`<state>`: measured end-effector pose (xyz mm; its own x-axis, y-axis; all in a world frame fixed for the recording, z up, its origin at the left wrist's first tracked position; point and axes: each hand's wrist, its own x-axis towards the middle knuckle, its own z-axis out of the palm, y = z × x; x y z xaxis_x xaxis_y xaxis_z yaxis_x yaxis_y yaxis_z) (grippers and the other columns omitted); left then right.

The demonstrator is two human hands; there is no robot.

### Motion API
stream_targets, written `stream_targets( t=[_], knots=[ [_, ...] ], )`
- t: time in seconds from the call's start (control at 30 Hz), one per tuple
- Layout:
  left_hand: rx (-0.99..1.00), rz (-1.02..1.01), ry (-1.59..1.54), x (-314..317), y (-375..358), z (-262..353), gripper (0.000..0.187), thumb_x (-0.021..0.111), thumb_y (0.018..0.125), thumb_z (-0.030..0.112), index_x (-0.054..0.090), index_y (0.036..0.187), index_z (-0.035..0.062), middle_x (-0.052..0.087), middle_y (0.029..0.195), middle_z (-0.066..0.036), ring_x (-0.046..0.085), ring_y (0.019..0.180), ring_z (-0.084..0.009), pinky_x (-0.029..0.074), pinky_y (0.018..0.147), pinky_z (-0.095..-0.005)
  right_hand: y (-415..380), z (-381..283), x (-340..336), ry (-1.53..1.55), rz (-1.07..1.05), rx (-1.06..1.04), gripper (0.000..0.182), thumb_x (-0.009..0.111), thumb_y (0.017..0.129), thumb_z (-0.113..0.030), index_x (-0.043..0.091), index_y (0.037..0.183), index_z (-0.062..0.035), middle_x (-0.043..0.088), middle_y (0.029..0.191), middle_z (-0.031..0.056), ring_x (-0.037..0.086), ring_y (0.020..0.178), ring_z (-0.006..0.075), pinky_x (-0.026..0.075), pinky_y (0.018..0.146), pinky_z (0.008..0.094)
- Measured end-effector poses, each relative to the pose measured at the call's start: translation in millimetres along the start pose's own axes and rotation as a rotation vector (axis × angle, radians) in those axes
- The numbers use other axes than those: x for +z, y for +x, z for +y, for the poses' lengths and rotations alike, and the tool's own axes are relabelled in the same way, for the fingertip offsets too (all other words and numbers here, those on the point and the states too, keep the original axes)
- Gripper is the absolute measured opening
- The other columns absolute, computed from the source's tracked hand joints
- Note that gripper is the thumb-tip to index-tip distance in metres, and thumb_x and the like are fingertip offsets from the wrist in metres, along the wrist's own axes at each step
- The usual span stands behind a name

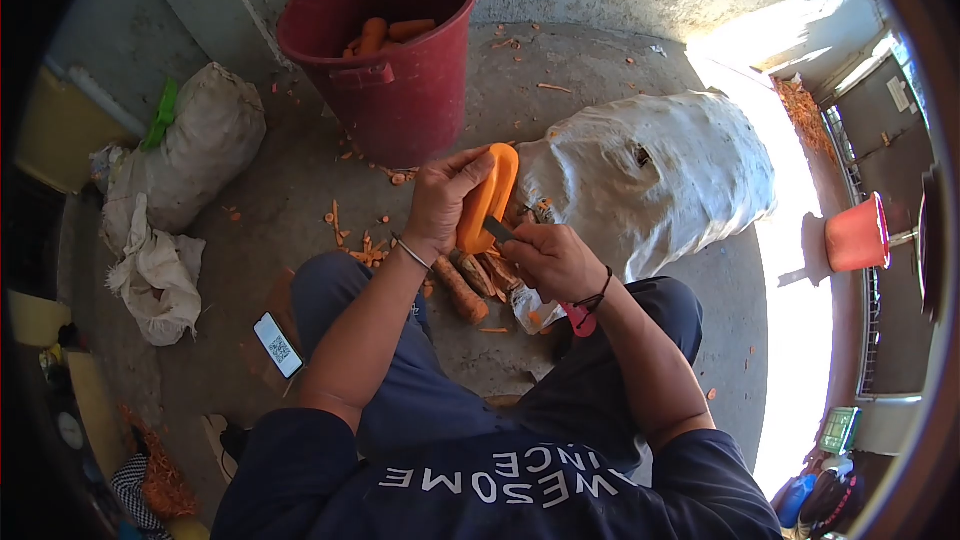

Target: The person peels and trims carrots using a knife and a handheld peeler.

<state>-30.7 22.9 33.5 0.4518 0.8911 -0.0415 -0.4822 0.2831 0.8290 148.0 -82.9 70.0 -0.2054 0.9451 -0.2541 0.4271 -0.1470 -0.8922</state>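
My left hand is wrapped round a smooth orange carrot, holding it tilted above the floor between my knees. In my right hand is a knife, its dark blade touching the lower right side of the carrot. Part of the knife's handle is hidden by my fingers. Just below the hands lie several unpeeled carrots by the mouth of a large white sack, with orange scraps around them.
A dark red bucket holding carrots stands ahead. White sacks lie at the left, and a phone rests by my left knee. Sunlight crosses the floor at the right, near a small red bucket.
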Motion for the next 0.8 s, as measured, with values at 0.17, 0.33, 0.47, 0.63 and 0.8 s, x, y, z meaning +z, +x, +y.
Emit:
stream_targets(
  t=[0.17, 0.33, 0.47, 0.63, 0.8],
  knots=[
    [-0.008, 0.205, -0.084, -6, 7, 1, 0.033, 0.073, 0.102, 0.024, 0.072, 0.123, -0.0012, 0.075, 0.105, -0.006, 0.071, 0.09, -0.0113, 0.059, 0.08, -0.0264, -5, -8, -10, 0.011, -0.055, 0.039, 0.03, 0.06, 0.104, -0.022, 0.066, 0.087, 0.0021, 0.063, 0.062, 0.0066, 0.062, 0.054, 0.0144, 0.05, 0.053, 0.034],
    [0.009, 0.22, -0.157, -2, 6, 1, 0.03, 0.069, 0.105, 0.03, 0.07, 0.119, 0.003, 0.071, 0.105, -0.004, 0.068, 0.094, -0.0122, 0.058, 0.083, -0.0292, 1, 5, -9, -0.065, 0.076, -0.049, 0.026, 0.061, 0.105, -0.021, 0.066, 0.093, 0.0013, 0.062, 0.064, 0.0066, 0.066, 0.059, 0.0202, 0.051, 0.057, 0.0354],
    [0.107, 0.26, -0.214, 4, 4, -18, 0.028, 0.063, 0.108, 0.032, 0.065, 0.118, 0.0061, 0.066, 0.107, -0.003, 0.065, 0.098, -0.012, 0.056, 0.088, -0.0308, 6, 13, 7, -0.362, 0.415, -0.308, 0.021, 0.059, 0.101, -0.015, 0.065, 0.114, 0.0005, 0.068, 0.085, 0.0187, 0.071, 0.081, 0.037, 0.055, 0.072, 0.0475],
    [0.299, 0.29, -0.121, 16, -1, -28, 0.029, 0.06, 0.11, 0.029, 0.061, 0.128, 0.0054, 0.065, 0.111, -0.003, 0.064, 0.1, -0.0116, 0.055, 0.089, -0.0297, 6, 7, 26, -0.39, 0.517, -0.399, 0.031, 0.065, 0.099, -0.009, 0.066, 0.128, 0.0028, 0.066, 0.102, 0.0228, 0.069, 0.09, 0.0415, 0.056, 0.078, 0.0453],
    [0.361, 0.258, -0.035, 19, -1, -35, 0.03, 0.061, 0.11, 0.025, 0.059, 0.132, 0.0043, 0.065, 0.115, -0.004, 0.063, 0.103, -0.0106, 0.054, 0.093, -0.0285, 11, 5, 22, -0.325, 0.576, -0.457, 0.029, 0.067, 0.097, -0.007, 0.069, 0.125, 0.0028, 0.065, 0.097, 0.0198, 0.069, 0.082, 0.037, 0.056, 0.074, 0.0441]
  ],
)
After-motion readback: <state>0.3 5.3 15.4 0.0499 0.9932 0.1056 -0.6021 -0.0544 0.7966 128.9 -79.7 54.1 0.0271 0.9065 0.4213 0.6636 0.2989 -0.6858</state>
